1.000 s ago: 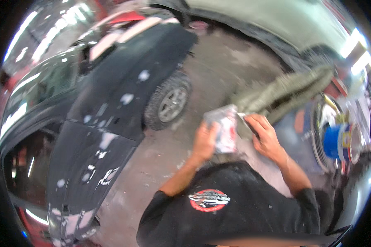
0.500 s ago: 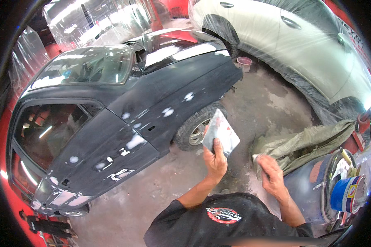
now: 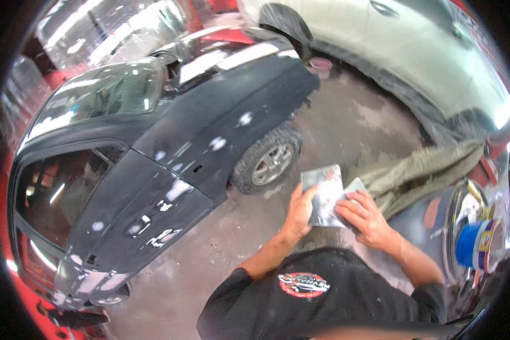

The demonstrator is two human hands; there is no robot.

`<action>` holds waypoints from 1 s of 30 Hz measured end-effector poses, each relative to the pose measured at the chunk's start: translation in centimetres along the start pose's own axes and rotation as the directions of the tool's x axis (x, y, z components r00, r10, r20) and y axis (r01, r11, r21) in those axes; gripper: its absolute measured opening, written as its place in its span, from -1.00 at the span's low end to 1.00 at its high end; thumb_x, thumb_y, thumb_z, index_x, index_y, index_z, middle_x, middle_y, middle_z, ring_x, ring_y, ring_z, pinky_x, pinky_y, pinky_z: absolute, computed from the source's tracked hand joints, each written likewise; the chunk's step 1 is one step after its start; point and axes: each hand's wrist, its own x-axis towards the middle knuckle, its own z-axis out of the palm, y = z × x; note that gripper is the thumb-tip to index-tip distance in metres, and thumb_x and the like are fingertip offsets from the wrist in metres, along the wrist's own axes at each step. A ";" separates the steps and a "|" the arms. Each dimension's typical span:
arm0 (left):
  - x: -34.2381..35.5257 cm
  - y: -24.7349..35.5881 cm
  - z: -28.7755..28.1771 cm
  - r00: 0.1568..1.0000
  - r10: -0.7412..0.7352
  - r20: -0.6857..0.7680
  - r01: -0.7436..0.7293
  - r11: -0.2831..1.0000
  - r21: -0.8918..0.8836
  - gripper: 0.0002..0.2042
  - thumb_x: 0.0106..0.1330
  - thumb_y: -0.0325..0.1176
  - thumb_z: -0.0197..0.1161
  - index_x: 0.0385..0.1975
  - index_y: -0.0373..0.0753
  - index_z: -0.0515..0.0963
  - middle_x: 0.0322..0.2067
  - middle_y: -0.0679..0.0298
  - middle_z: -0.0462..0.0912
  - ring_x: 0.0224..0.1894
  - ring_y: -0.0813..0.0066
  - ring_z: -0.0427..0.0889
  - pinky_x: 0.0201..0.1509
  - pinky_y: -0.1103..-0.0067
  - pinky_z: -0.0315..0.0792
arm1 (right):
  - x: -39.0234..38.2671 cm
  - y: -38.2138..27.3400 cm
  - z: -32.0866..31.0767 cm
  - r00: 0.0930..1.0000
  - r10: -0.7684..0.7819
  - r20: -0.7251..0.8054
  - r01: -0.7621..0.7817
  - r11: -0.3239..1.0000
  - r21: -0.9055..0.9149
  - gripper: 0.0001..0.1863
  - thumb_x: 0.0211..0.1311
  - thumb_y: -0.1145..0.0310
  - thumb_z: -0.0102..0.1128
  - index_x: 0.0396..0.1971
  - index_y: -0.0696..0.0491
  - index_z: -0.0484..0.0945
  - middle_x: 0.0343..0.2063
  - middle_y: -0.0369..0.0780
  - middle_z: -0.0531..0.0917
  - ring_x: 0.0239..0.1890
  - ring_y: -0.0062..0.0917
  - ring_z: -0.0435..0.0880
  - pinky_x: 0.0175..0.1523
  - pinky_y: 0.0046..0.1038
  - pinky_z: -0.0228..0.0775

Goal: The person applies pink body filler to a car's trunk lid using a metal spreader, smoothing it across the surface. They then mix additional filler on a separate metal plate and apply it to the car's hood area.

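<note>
My left hand grips a flat, pale mixing plate by its left edge. White putty with some pinkish-red streaks is smeared over its face. Closed around a small, flat, grey putty spreader, my right hand is at the plate's right side. My right fingers overlap the plate's edge, and the spreader's lower part is hidden beneath them. Both hands are in front of my chest. Farther left stands a dull black car with several whitish patches on its door and fender.
The car's front wheel is just beyond my hands. To the right lie a crumpled olive cloth, a large drum and a blue can. A plastic-covered pale car and a pink bucket stand farther back.
My right hand has moved left and up to the plate with the spreader. The plate has turned and shifted slightly right and down. The whole view has swung a little.
</note>
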 end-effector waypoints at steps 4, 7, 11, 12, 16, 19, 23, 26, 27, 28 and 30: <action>-0.1 -0.5 -0.1 0.998 0.012 -0.065 -0.012 1.000 0.000 -0.70 0.36 -0.40 0.10 0.04 -0.35 0.42 -0.14 0.15 0.62 -0.16 0.36 0.66 -0.06 0.39 0.58 | 1.4 -0.5 -3.0 0.782 0.558 0.276 -0.404 0.117 0.907 -0.27 -0.21 0.54 0.09 0.18 0.12 0.43 0.17 -0.07 0.47 0.27 -0.18 0.40 0.40 -0.26 0.13; 0.0 -0.4 -0.5 1.000 0.028 0.015 -0.025 0.982 -0.187 -0.75 0.36 -0.42 0.07 -0.02 -0.34 0.44 -0.17 0.13 0.63 -0.18 0.30 0.67 -0.04 0.36 0.58 | 0.7 -2.3 -1.3 0.990 0.125 -0.059 -0.095 0.924 0.369 -0.17 -0.30 0.47 0.25 0.22 0.06 0.38 0.19 -0.17 0.40 0.26 -0.16 0.33 0.41 -0.13 0.10; -0.2 0.9 -1.1 0.999 -0.041 -0.029 0.039 0.996 -0.084 -0.73 0.38 -0.42 0.06 0.03 -0.32 0.46 -0.12 0.17 0.63 -0.13 0.36 0.66 -0.02 0.43 0.56 | -2.1 -1.2 1.3 0.994 0.098 -0.043 -0.100 0.994 -0.038 -0.14 -0.39 0.38 0.38 0.17 0.00 0.42 0.16 -0.24 0.44 0.22 -0.20 0.35 0.36 0.01 0.12; -0.4 1.2 -1.1 0.999 -0.053 -0.010 0.052 0.997 -0.058 -0.73 0.38 -0.42 0.06 0.04 -0.33 0.46 -0.12 0.17 0.63 -0.12 0.39 0.65 0.00 0.45 0.54 | -2.6 -0.5 1.3 0.987 0.153 -0.056 -0.156 0.986 -0.065 -0.15 -0.38 0.38 0.39 0.16 0.01 0.43 0.16 -0.23 0.45 0.22 -0.19 0.36 0.36 0.01 0.12; -1.3 1.7 -0.3 0.979 0.039 0.200 -0.097 0.953 0.288 -0.72 0.43 -0.39 0.04 0.05 -0.36 0.46 -0.09 0.17 0.63 -0.09 0.51 0.60 0.05 0.53 0.46 | -2.6 1.1 0.4 0.923 0.270 -0.273 -0.229 0.958 0.174 -0.26 -0.25 0.51 0.28 0.15 0.07 0.44 0.10 -0.17 0.50 0.17 -0.13 0.40 0.28 -0.13 0.24; -2.0 1.4 1.2 0.913 0.189 0.361 -0.396 0.617 0.680 -0.66 0.51 -0.28 -0.11 0.06 -0.38 0.45 -0.19 0.06 0.66 -0.14 0.28 0.65 -0.03 0.48 0.44 | -1.1 -0.1 0.6 0.932 0.261 -0.252 -0.218 0.958 0.187 -0.31 -0.24 0.56 0.22 0.10 0.07 0.49 0.07 -0.14 0.52 0.14 -0.13 0.43 0.24 -0.18 0.28; -2.1 1.6 2.6 0.886 0.324 0.333 -0.460 0.515 0.723 -0.67 0.48 -0.28 -0.09 0.05 -0.36 0.47 -0.30 -0.11 0.66 -0.22 0.06 0.69 -0.13 0.39 0.48 | -0.3 -2.6 3.1 0.950 0.228 -0.212 -0.160 0.941 0.297 -0.31 -0.30 0.54 0.23 0.06 0.06 0.54 0.06 -0.16 0.53 0.16 -0.15 0.42 0.22 -0.15 0.29; -1.5 2.2 2.6 0.865 0.387 0.320 -0.468 0.389 0.794 -0.68 0.46 -0.33 -0.04 0.04 -0.40 0.47 -0.31 -0.11 0.66 -0.24 0.13 0.69 -0.13 0.37 0.49 | -0.7 -3.5 4.5 0.969 0.207 -0.132 -0.163 0.944 0.286 -0.32 -0.33 0.59 0.18 0.04 0.09 0.55 0.05 -0.16 0.55 0.16 -0.16 0.44 0.21 -0.15 0.32; -1.2 2.5 2.4 0.872 0.416 0.259 -0.436 0.417 0.797 -0.69 0.43 -0.35 0.03 0.05 -0.41 0.46 -0.25 -0.02 0.68 -0.21 0.24 0.68 -0.10 0.39 0.50 | -0.8 -3.5 4.5 0.973 0.182 -0.144 -0.136 0.950 0.281 -0.32 -0.33 0.60 0.16 0.04 0.10 0.55 0.05 -0.16 0.55 0.16 -0.17 0.45 0.21 -0.15 0.32; -1.0 2.9 2.0 0.808 0.552 0.207 -0.533 0.536 0.654 -0.69 0.42 -0.36 0.06 0.06 -0.38 0.46 -0.21 0.04 0.66 -0.19 0.30 0.66 -0.08 0.41 0.51 | -1.0 -3.4 4.3 0.971 0.216 -0.101 -0.178 0.938 0.297 -0.31 -0.32 0.58 0.18 0.06 0.08 0.54 0.06 -0.17 0.54 0.16 -0.18 0.44 0.22 -0.14 0.29; -0.5 3.7 1.0 0.749 0.663 0.016 -0.627 0.700 0.342 -0.70 0.40 -0.39 0.12 0.09 -0.31 0.46 -0.11 0.15 0.64 -0.14 0.42 0.62 -0.03 0.44 0.52 | -1.1 -3.2 3.4 0.969 0.245 0.008 -0.235 0.918 0.320 -0.28 -0.28 0.53 0.21 0.11 0.04 0.51 0.09 -0.20 0.52 0.17 -0.21 0.44 0.25 -0.10 0.24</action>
